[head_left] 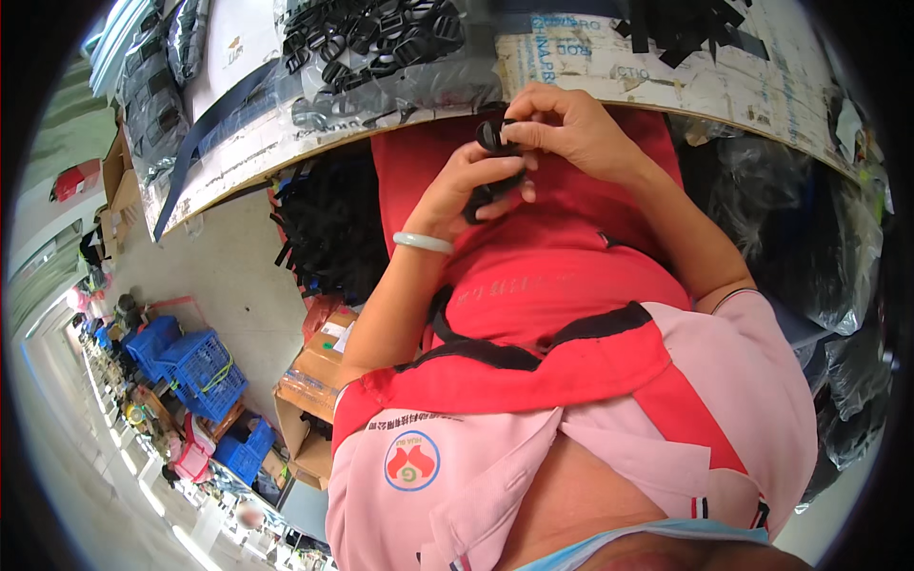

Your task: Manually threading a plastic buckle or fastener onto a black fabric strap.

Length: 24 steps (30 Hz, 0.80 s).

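Note:
In front of the table edge, over the red apron, my two hands work close together on a small black piece. My left hand (471, 186), with a pale bangle at the wrist, has its fingers curled around a folded black webbing strap (484, 198). At the top of that hand sits a black plastic buckle (490, 136). My right hand (569, 128) pinches at the buckle's right side with thumb and forefinger. The fingers partly hide where strap and buckle meet. Past the hands, a pile of black buckles (367, 38) lies on the table on a clear plastic bag.
Cut black straps (684, 29) lie on the table's far right. A long dark strap (205, 133) hangs over its left edge (157, 214). Black straps (328, 224) fill the space below. A cardboard box (314, 366) and blue crates (200, 371) stand left; plastic bags (809, 247) sit right.

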Motion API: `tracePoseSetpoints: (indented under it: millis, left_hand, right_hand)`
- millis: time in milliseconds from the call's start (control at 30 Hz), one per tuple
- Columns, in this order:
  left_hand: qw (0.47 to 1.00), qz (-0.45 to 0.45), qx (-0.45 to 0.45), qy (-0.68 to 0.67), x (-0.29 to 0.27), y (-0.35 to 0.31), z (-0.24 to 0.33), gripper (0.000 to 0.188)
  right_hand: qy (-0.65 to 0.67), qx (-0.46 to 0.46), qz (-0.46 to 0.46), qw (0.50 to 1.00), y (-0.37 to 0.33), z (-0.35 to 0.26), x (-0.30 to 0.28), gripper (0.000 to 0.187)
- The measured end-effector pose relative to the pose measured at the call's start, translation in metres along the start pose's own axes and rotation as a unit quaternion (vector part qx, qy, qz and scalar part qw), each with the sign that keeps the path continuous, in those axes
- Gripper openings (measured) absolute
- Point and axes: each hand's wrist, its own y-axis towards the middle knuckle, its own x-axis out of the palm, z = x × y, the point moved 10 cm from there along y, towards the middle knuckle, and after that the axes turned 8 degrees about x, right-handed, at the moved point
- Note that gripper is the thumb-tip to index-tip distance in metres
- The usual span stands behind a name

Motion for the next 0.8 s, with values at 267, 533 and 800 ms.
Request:
tracePoseSetpoints:
  millis: [267,533,800]
  left_hand:
    - [0.966,0.085,0.038,-0.242,0.004,-0.009,-0.024,0.027]
    - [0.939,0.078,0.033,-0.332,-0.005,-0.005,-0.031,0.021]
    - [0.920,0.104,0.040,-0.375,-0.004,-0.008,-0.050,0.029]
  right_hand:
    - [-0.009,0.156,-0.095,0.983,-0.017,0.019,0.001,0.025]
    - [-0.168,0.031,0.011,0.985,-0.001,-0.013,-0.033,0.017]
    - [-0.652,-0.163,0.308,0.673,0.063,-0.048,-0.162,0.024]
